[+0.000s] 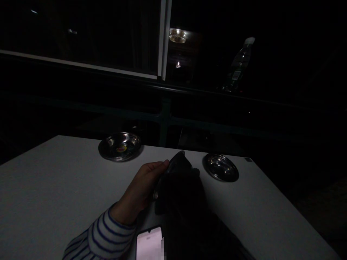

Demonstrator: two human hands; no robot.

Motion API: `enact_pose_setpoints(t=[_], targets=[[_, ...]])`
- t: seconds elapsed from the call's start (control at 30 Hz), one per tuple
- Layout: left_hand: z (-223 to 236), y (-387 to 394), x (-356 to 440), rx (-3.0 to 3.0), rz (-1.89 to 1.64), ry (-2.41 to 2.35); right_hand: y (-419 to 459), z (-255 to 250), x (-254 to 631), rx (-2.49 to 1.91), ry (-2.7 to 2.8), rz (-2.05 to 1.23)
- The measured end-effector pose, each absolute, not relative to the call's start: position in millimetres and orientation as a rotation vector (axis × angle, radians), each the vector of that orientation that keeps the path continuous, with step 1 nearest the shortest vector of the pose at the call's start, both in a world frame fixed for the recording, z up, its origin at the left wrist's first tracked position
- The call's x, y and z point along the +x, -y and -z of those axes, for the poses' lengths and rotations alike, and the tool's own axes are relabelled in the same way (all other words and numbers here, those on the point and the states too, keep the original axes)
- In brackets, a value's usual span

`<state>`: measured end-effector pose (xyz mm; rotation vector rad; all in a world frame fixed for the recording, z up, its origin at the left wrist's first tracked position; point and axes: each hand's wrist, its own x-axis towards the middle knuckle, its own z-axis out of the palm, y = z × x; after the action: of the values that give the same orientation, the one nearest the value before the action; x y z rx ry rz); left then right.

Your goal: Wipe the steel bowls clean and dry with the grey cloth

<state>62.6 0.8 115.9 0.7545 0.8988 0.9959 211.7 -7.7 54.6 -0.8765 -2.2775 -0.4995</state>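
Observation:
A shiny metal plate point(177, 163) is held tilted on edge above the white table. My left hand point(143, 186), in a striped sleeve, grips its left rim with the thumb on top. My right hand point(180, 187) is a nearly black silhouette against the plate's right and lower part. Its outline looks closed, but darkness hides the fingers and whatever is in them. A phone point(149, 243) with a lit screen lies below, partly covered by the dark right arm.
On the white table point(67, 187), a round metal dish with a coloured sticker point(119, 146) stands at the back left. A smaller metal dish point(221, 168) sits at the back right. Beyond are a pale window frame point(164, 39) and a clear plastic bottle point(240, 65).

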Motion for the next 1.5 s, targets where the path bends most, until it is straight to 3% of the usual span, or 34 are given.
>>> enact_pose_setpoints(t=[0.43, 1.1, 1.5], targets=[[-116.5, -0.3, 66.9, 0.733, -1.025, -0.959, 11.7, -49.8, 200.8, -0.948, 2.242, 0.448], [-117.3, 3.3, 73.2, 0.825, -1.066, -1.107, 4.5, -85.5, 223.6, -1.093, 1.996, 0.468], [-116.1, 2.1, 73.0, 0.831, -1.09, -1.15, 4.8, -58.6, 199.4, -1.041, 2.115, 0.492]])
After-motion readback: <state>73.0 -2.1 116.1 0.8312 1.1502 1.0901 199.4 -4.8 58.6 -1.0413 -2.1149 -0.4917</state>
